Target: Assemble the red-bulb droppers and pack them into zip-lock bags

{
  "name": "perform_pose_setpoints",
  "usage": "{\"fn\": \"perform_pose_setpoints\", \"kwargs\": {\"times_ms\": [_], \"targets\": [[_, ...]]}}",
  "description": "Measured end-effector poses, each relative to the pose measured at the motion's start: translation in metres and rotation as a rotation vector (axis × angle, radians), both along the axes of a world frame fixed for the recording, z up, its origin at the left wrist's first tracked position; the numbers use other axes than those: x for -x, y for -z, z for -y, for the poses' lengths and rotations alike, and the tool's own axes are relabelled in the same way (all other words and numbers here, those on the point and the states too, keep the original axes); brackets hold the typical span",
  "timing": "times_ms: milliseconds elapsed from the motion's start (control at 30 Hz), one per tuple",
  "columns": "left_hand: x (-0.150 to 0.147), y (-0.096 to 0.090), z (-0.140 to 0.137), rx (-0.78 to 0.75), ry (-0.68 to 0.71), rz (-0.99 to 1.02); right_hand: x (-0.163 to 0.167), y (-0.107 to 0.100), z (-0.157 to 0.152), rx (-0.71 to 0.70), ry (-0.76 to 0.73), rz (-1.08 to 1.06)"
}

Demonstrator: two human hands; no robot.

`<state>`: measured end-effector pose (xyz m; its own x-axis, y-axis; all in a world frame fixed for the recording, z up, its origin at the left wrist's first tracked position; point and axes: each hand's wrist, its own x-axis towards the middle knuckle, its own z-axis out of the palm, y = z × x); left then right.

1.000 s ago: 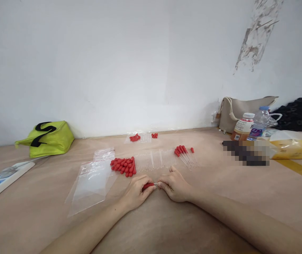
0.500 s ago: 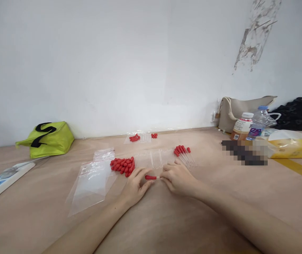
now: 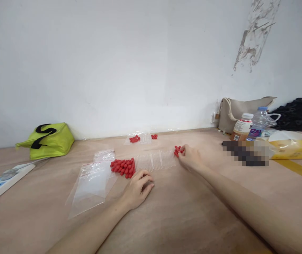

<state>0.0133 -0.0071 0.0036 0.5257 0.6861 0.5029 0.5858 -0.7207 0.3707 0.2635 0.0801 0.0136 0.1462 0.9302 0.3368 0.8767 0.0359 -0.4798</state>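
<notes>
Small bulb cluster (image 3: 176,153): glossy red, partly covered by your right hand (image 3: 190,157), at the right end of the tubes (image 3: 155,161).
Tubes: thin, clear, lined up beyond your hands.
Bulb heap (image 3: 123,167): red, just beyond your left hand (image 3: 138,187).
Right hand: at the cluster; whether it pinches a bulb, cannot tell.
Left hand: loosely curled, thumb apart.

A peeling white wall (image 3: 130,70), brown worktop (image 3: 180,218) and heaped red bulbs (image 3: 123,167) suggest a makeshift workroom.
</notes>
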Motion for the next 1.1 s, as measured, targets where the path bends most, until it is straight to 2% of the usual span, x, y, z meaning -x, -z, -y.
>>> {"fn": "perform_pose_setpoints", "kwargs": {"times_ms": [233,567,833,967,1100], "targets": [[-0.001,-0.002,0.001,0.019,-0.001,-0.039,0.015,0.007,-0.005,0.024,0.074,0.246],[-0.002,-0.001,0.0,0.011,0.025,-0.037,0.013,0.012,-0.007,0.078,0.102,0.242],[-0.001,0.0,-0.001,0.009,0.028,-0.05,0.012,0.009,-0.007,0.082,0.08,0.27],[-0.002,0.0,-0.001,0.004,0.028,-0.037,0.017,0.007,-0.003,0.053,-0.008,0.298],[-0.003,0.001,-0.001,-0.002,0.029,-0.033,0.023,0.002,-0.003,0.153,-0.021,0.412]]}}
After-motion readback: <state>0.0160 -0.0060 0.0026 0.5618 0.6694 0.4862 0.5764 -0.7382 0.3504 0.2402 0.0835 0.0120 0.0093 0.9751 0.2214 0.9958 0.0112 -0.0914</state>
